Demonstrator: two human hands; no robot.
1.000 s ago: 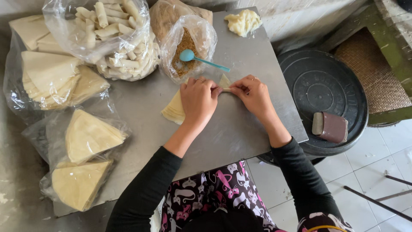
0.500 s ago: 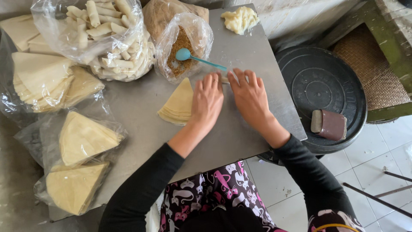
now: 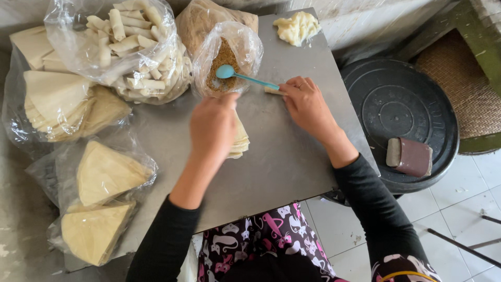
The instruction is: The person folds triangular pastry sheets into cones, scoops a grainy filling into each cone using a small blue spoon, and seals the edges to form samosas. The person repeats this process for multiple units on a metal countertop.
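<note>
Grey metal table [image 3: 282, 172] seen from overhead, w/ pale floor tiles to its right. Person in black sleeves works at centre. Left hand [image 3: 213, 128] hovers over a stack of thin pastry wrappers [image 3: 241, 140], fingers curled downward; whether it grips a sheet can't be told, since the hand covers most of the stack. Right hand [image 3: 308, 104], just right of the stack, rests on the table w/ fingertips pinched on a small rolled pastry [image 3: 272, 90], next to the handle end of a blue spoon [image 3: 245, 77]. Spoon's bowl sits in a clear bag of brown crumbly filling [image 3: 227, 57], directly beyond the stack. Left of that bag: a large clear bag of finished rolls [image 3: 130, 47]. Further left of the stack, bagged wedge-shaped wrappers [image 3: 57, 102], w/ two more bagged wedges [image 3: 104, 172] nearer the table's front-left corner. Lump of pale dough [image 3: 296, 26] lies at the far edge, beyond the right hand. Off the table, right of the stack, a round black lid [image 3: 402, 109] carries a brown block [image 3: 409, 155].
</note>
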